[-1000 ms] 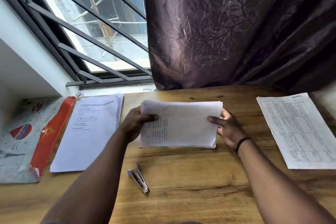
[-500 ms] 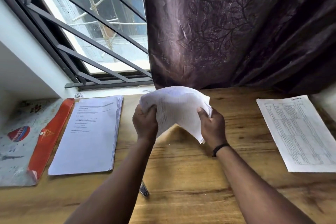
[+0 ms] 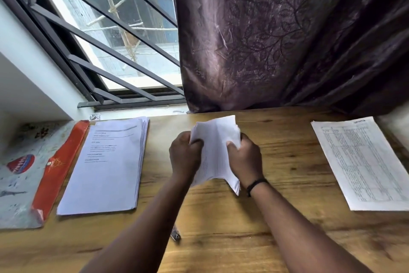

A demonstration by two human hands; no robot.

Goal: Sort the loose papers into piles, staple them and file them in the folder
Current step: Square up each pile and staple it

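Both hands hold a bundle of white printed sheets point(image 3: 215, 151) above the middle of the wooden desk point(image 3: 287, 224). My left hand point(image 3: 184, 157) grips its left edge and my right hand point(image 3: 245, 159) grips its right edge, so the bundle is squeezed into a narrow upright bend. A thick pile of papers point(image 3: 108, 162) lies at the left. Beside that pile lies a folder point(image 3: 28, 175) with a red flap. A printed table sheet point(image 3: 363, 162) lies at the right. The stapler point(image 3: 176, 234) lies near the front, mostly hidden under my left forearm.
A dark purple curtain point(image 3: 276, 35) hangs right behind the desk's far edge. A barred window point(image 3: 115, 35) fills the back left, with a white wall ledge point(image 3: 26, 86) above the folder.
The bundle was held flat and wide; my hands have moved toward each other, bending it into a narrow upright arch. My left forearm now covers most of the stapler.
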